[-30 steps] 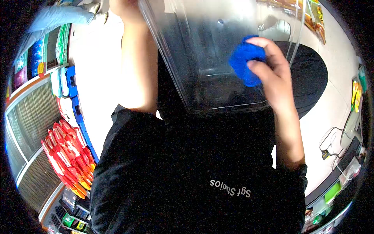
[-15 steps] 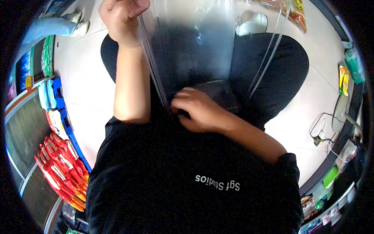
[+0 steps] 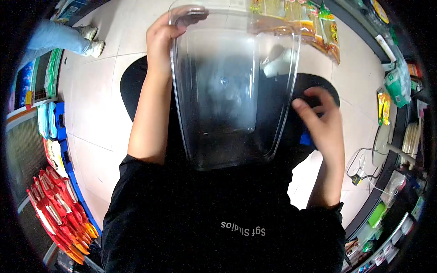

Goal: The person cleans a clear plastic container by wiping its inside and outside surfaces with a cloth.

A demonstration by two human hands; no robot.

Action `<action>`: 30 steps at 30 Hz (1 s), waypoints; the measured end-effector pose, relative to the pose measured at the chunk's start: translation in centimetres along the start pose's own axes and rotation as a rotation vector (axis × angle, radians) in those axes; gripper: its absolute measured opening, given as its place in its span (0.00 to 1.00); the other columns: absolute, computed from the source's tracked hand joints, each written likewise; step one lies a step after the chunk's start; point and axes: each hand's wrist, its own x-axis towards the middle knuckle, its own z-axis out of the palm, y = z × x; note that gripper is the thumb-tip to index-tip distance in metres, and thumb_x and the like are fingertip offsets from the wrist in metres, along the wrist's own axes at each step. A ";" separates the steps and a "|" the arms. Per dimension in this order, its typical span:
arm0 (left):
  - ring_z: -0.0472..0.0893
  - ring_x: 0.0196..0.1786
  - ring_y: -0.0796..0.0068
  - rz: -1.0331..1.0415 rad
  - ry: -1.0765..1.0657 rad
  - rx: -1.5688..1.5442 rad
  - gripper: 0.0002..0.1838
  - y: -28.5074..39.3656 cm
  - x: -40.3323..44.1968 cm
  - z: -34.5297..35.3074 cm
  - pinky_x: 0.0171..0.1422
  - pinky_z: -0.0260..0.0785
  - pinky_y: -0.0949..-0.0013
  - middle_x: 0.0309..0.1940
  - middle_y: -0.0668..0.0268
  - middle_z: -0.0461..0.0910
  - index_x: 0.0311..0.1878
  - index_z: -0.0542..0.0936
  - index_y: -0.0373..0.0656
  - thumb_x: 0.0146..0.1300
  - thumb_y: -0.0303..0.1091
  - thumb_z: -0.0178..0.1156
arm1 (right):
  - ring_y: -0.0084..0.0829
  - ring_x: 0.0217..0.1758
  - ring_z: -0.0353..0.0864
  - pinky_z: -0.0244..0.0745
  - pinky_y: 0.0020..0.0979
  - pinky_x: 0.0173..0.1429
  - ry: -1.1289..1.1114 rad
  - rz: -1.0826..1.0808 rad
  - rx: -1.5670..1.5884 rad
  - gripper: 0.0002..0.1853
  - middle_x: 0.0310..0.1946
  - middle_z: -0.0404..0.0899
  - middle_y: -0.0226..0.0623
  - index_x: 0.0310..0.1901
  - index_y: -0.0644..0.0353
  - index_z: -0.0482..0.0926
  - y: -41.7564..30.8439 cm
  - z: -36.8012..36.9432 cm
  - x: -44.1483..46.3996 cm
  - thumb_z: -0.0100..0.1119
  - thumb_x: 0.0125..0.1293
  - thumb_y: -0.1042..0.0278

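Note:
A clear plastic bin [image 3: 218,86] leans over my lap, its narrow end close to my black shirt. My left hand [image 3: 164,38] is closed on the bin's far left rim, with the fingers partly seen through the plastic. To the right of the bin, my right hand [image 3: 321,116] has its fingers spread and curved, the thumb near the right rim; nothing shows in it. A small blue patch [image 3: 306,138] shows just below that hand, too little of it to name.
Several clear food packets [image 3: 309,22] lie on the tiled floor beyond the bin. Red packages [image 3: 57,207] and blue trays line the left shelf. At the right are a cable with a plug [image 3: 356,179] and yellow packets [image 3: 383,107]. Another person's shoes [image 3: 93,48] stand at the upper left.
My right hand has left the bin's near end and moved right, with its fingers opening. The bin has shifted left in view and its near end now shows fully. My left hand still grips its rim.

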 end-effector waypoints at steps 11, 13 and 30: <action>0.77 0.54 0.63 -0.160 0.205 0.011 0.23 2.6 -2.3 -1.6 0.64 0.63 0.65 0.46 0.53 0.81 0.49 0.79 0.29 0.50 0.26 0.45 | 0.36 0.21 0.75 0.69 0.33 0.29 -0.223 -0.177 -0.078 0.13 0.16 0.74 0.39 0.18 0.64 0.74 0.4 2.4 1.1 0.67 0.50 0.66; 0.75 0.56 0.64 -0.193 0.259 0.053 0.21 3.1 -2.1 -2.2 0.63 0.63 0.65 0.51 0.55 0.78 0.55 0.75 0.31 0.57 0.27 0.48 | 0.26 0.21 0.68 0.64 0.27 0.31 -0.077 -0.349 0.374 0.10 0.16 0.69 0.32 0.17 0.64 0.70 0.6 2.3 1.4 0.63 0.44 0.83; 0.83 0.41 0.49 -0.229 0.201 -0.498 0.21 9.3 -4.1 2.1 0.44 0.80 0.55 0.42 0.37 0.78 0.61 0.63 0.39 0.72 0.42 0.46 | 0.34 0.24 0.68 0.63 0.32 0.36 -0.188 -1.133 0.118 0.14 0.19 0.65 0.31 0.21 0.55 0.74 -12.4 4.7 -0.8 0.73 0.44 0.61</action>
